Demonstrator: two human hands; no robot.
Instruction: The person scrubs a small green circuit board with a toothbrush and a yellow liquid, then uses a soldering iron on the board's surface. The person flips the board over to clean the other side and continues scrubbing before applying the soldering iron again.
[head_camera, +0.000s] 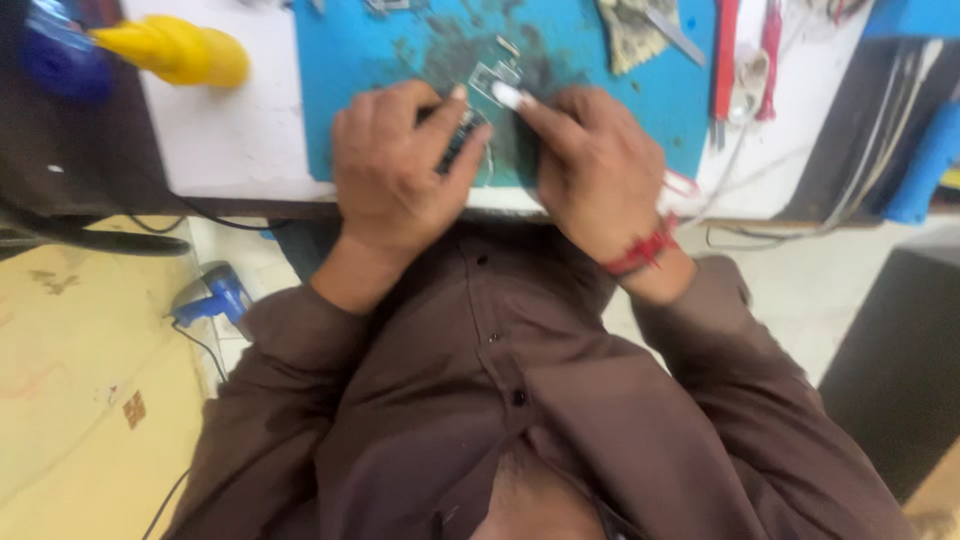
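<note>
A: What is nearest?
B: The left hand (395, 165) pinches a small dark flat component (462, 135) at the blue mat's (380, 60) near edge.
A: And the right hand (595, 165)?
B: Curled fingers, forefinger touching it. Farther back lie red-handled pliers (745, 60) and a yellow plastic tool (175, 50).

Left hand (395, 165) pinches a small dark circuit board (462, 135) over the stained blue rubber mat (400, 50) on the white table (225, 130); right hand (595, 165), red thread bracelet (645, 250) at its wrist, presses beside it.

Blue mat (400, 60), yellow tool (175, 50), brown shirt (520, 400), red wristband (640, 250).
</note>
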